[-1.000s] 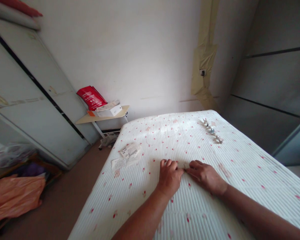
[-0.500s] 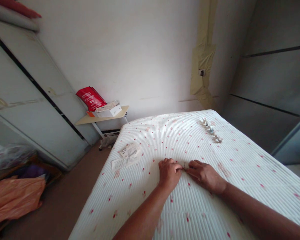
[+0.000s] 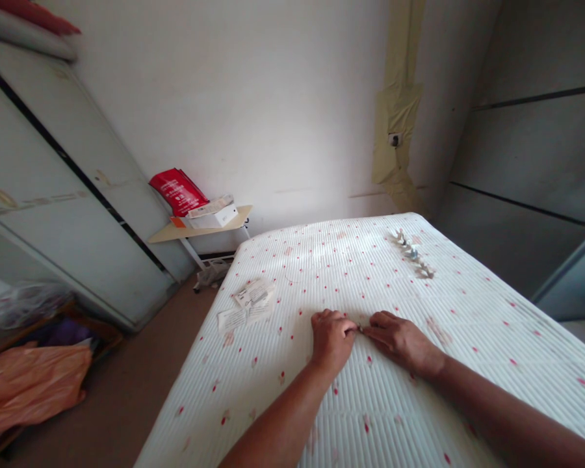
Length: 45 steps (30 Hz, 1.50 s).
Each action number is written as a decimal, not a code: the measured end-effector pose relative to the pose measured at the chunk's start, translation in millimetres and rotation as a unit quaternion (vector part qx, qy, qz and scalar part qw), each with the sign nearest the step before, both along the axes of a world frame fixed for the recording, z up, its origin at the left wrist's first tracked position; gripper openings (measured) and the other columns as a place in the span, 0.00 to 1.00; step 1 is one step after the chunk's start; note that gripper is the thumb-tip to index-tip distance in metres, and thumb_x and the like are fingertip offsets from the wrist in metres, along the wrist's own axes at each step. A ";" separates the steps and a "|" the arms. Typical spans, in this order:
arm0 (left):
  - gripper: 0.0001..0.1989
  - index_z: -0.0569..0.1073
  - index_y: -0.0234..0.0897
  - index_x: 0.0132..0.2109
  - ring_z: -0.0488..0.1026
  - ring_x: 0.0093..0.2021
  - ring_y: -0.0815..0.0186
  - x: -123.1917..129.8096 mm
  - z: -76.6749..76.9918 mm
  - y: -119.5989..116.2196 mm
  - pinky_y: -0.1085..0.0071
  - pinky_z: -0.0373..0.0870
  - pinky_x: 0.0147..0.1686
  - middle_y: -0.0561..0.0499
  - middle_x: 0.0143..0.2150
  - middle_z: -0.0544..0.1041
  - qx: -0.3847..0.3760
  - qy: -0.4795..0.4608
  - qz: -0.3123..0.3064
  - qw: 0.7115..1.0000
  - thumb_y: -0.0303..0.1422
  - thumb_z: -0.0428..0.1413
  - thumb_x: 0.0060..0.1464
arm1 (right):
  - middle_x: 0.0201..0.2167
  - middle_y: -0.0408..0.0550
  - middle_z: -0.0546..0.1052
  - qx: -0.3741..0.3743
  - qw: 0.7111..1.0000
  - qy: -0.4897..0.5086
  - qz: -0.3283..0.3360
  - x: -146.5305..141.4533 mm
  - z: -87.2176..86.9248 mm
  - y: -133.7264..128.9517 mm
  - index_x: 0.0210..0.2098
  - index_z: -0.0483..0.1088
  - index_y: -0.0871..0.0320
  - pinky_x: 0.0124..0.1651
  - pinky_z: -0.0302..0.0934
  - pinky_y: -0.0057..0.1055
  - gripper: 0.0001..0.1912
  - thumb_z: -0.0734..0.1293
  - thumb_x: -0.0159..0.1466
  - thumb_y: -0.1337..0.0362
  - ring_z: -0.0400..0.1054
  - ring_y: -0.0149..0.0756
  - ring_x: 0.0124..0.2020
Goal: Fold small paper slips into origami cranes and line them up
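Observation:
Close together over the middle of the bed (image 3: 370,403), my two hands meet at the fingertips. My left hand (image 3: 332,338) is curled, thumb and forefinger pinched on a tiny item (image 3: 360,329) too small to name. From the other side, my right hand (image 3: 402,341) closes its fingertips on the same spot. Most of the item is hidden by the fingers. Beyond my right hand, a row of small pale figure-like pieces (image 3: 412,253) lies on the cover. Left of my left hand are printed paper slips (image 3: 254,294).
A small side table (image 3: 168,234) at the far left bears a red packet (image 3: 178,193) and a white box (image 3: 219,216). Grey cabinets (image 3: 531,156) stand to the right and a pale wardrobe (image 3: 53,162) to the left. An orange bag (image 3: 34,387) lies low at left.
Both hands stay at nearly the same place, fingertips still together. The tiny item between them has shifted slightly; the view has moved a little.

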State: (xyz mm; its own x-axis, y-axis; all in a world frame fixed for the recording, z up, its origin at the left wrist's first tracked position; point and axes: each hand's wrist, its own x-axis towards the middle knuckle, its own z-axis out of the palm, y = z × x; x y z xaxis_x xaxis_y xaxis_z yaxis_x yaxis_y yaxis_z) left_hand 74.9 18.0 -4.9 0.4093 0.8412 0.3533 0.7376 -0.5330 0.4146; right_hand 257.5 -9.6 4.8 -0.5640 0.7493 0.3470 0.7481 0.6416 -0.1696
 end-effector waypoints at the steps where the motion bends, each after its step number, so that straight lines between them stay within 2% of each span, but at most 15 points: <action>1: 0.05 0.76 0.44 0.31 0.65 0.38 0.65 -0.4 0.4 -1.0 0.63 0.54 0.42 0.53 0.30 0.73 0.015 0.013 -0.007 1.000 0.29 0.56 0.49 | 0.30 0.47 0.69 -0.002 1.000 -0.005 0.002 0.0 0.3 0.1 0.38 0.71 0.57 0.33 0.57 0.26 0.12 0.57 0.65 0.68 0.63 0.32 0.32; 8: 0.11 0.73 0.39 0.27 0.62 0.36 0.64 -6.0 3.7 -3.1 0.63 0.54 0.40 0.51 0.28 0.71 0.109 0.118 -0.076 0.984 0.31 0.50 0.56 | 0.28 0.48 0.68 0.014 0.998 -0.061 0.024 -3.3 12.6 -0.5 0.32 0.70 0.60 0.32 0.56 0.28 0.16 0.53 0.67 0.65 0.61 0.33 0.30; 12: 0.10 0.73 0.38 0.31 0.62 0.37 0.64 -13.7 7.1 0.8 0.63 0.54 0.42 0.51 0.30 0.70 0.135 0.160 -0.135 0.968 0.30 0.48 0.57 | 0.29 0.47 0.68 0.020 0.993 -0.110 0.047 0.0 21.3 2.0 0.36 0.70 0.58 0.32 0.54 0.29 0.16 0.52 0.68 0.64 0.60 0.32 0.30; 17: 0.08 0.73 0.39 0.35 0.61 0.40 0.64 -21.2 17.7 10.4 0.61 0.53 0.47 0.51 0.31 0.69 0.143 0.209 -0.201 0.946 0.29 0.48 0.57 | 0.29 0.47 0.68 0.032 0.988 -0.129 0.079 5.8 20.2 9.7 0.39 0.70 0.58 0.32 0.51 0.30 0.14 0.54 0.67 0.63 0.60 0.32 0.29; 22: 0.09 0.73 0.43 0.39 0.61 0.40 0.64 -24.7 20.7 12.1 0.62 0.53 0.46 0.51 0.32 0.68 0.131 0.221 -0.198 0.946 0.29 0.49 0.57 | 0.30 0.47 0.68 0.030 0.991 -0.109 0.078 9.6 16.3 11.8 0.41 0.71 0.57 0.33 0.51 0.30 0.14 0.55 0.66 0.61 0.60 0.31 0.29; 27: 0.11 0.72 0.48 0.44 0.61 0.40 0.65 -27.1 15.2 5.3 0.64 0.55 0.42 0.51 0.36 0.68 0.127 0.201 -0.154 0.959 0.29 0.49 0.57 | 0.32 0.48 0.67 0.012 0.994 -0.073 0.079 14.1 14.0 10.2 0.42 0.71 0.55 0.36 0.53 0.31 0.16 0.55 0.66 0.57 0.62 0.34 0.34; 30: 0.13 0.71 0.50 0.46 0.61 0.40 0.65 -28.4 13.2 2.6 0.65 0.55 0.42 0.51 0.35 0.68 0.126 0.182 -0.135 0.966 0.30 0.48 0.58 | 0.32 0.48 0.68 0.006 0.996 -0.054 0.073 16.2 11.6 8.4 0.43 0.71 0.56 0.38 0.53 0.31 0.17 0.55 0.66 0.57 0.62 0.34 0.34; 45: 0.14 0.70 0.45 0.49 0.63 0.37 0.65 -33.0 8.9 1.0 0.66 0.60 0.38 0.50 0.32 0.67 0.177 0.133 -0.139 0.965 0.29 0.48 0.57 | 0.32 0.49 0.69 0.035 0.997 -0.041 0.052 19.6 6.6 3.9 0.46 0.70 0.55 0.38 0.56 0.32 0.16 0.55 0.66 0.60 0.63 0.34 0.34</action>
State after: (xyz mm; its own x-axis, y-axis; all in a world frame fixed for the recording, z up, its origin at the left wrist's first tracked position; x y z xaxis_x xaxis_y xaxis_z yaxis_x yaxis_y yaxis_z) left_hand 41.8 19.0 4.0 0.7181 0.5315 0.4493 0.6007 -0.7994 -0.0144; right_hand 277.1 -5.8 11.4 -0.6660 0.6610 0.3457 0.6866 0.7244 -0.0623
